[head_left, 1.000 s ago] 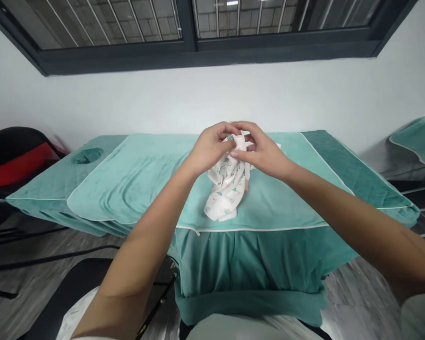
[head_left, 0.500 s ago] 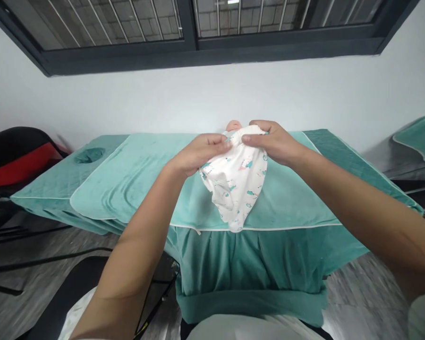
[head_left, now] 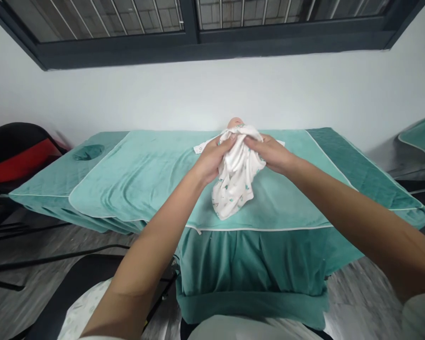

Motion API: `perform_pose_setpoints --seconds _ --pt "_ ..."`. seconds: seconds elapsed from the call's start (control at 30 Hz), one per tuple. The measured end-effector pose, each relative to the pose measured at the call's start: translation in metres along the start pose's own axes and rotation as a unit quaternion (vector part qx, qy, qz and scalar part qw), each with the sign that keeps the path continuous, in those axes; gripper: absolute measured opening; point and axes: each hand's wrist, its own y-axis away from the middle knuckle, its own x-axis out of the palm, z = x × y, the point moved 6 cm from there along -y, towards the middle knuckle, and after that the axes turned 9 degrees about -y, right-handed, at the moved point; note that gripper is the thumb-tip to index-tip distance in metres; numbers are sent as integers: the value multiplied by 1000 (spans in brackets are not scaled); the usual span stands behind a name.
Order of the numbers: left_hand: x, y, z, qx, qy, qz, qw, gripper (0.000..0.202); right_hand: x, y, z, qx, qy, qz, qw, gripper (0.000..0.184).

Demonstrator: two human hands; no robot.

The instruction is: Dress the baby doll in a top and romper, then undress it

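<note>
A white baby garment with small teal and pink prints hangs bunched over a doll on the teal bed. My left hand grips its left top edge with fingers closed. My right hand pinches the right top edge, fingers closed on the cloth. The two hands almost meet above the garment. Behind them the doll's head peeks out, and a white cloth lies flat under the doll. The doll's body is hidden by the garment.
The bed has a light teal towel with white piping and a face hole at its left end. A black and red chair stands at far left. Another teal bed is at far right. A white wall and a dark window frame lie beyond.
Both hands have lowered the garment from a spread, lifted hold down onto the doll, moving away from me. The doll's head came into view behind the cloth.
</note>
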Motion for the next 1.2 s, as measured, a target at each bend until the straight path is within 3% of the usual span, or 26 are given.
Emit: perform_pose_setpoints --seconds 0.07,0.13,0.47,0.53,0.63,0.77,0.87,1.0,1.13,1.2 --pt "12 6 5 -24 -33 83 996 41 -8 -6 -1 -36 -62 -60 996 51" --pt "20 12 10 -48 -76 142 986 40 -12 -11 -6 -36 -83 -81 993 50" --pt "24 11 34 -75 -115 122 983 38 -15 -1 -19 -10 -88 -128 988 49" --pt "19 8 33 -58 -50 77 994 45 -15 2 -16 -11 -78 -110 991 53" --pt "12 3 31 -27 28 10 999 57 -10 7 -13 19 -35 -30 999 58" --pt "9 -1 36 -27 22 -27 999 55 -4 17 -15 84 40 86 992 54" --pt "9 -1 38 -26 19 -34 999 56 -4 21 -21 128 62 113 983 47" --pt "9 4 36 -58 12 3 998 58 -11 14 -17 71 -17 24 997 44" --pt "13 12 39 -117 -71 109 985 55 -17 6 -15 12 -90 -68 994 41" --pt "10 12 42 -124 -71 102 984 51 -20 5 -18 10 -100 -90 991 42"
